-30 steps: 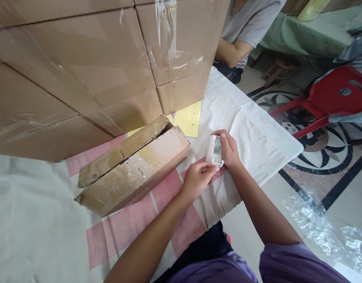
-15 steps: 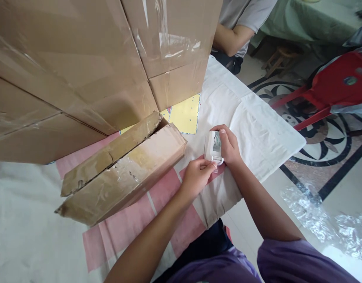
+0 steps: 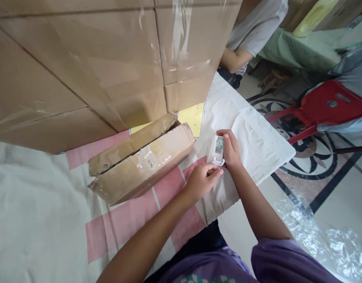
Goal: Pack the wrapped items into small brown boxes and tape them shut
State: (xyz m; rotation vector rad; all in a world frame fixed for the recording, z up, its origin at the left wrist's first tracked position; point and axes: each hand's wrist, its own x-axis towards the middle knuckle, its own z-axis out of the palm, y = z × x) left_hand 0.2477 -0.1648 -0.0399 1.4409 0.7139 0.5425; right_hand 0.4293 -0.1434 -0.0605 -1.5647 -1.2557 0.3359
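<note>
Left hand (image 3: 201,181) has shifted its fingertips slightly toward the right wrist; whether they pinch anything cannot be told. Right hand (image 3: 231,152) grasps the white device (image 3: 214,152) by its right side, lower end at the left fingers, right of the cardboard box (image 3: 157,155)

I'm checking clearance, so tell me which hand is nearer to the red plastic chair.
Right. The right hand, gripping a small white boxy device, is across the white-clothed table corner from the chair; the left hand is farther off, at the device's near end.
</note>
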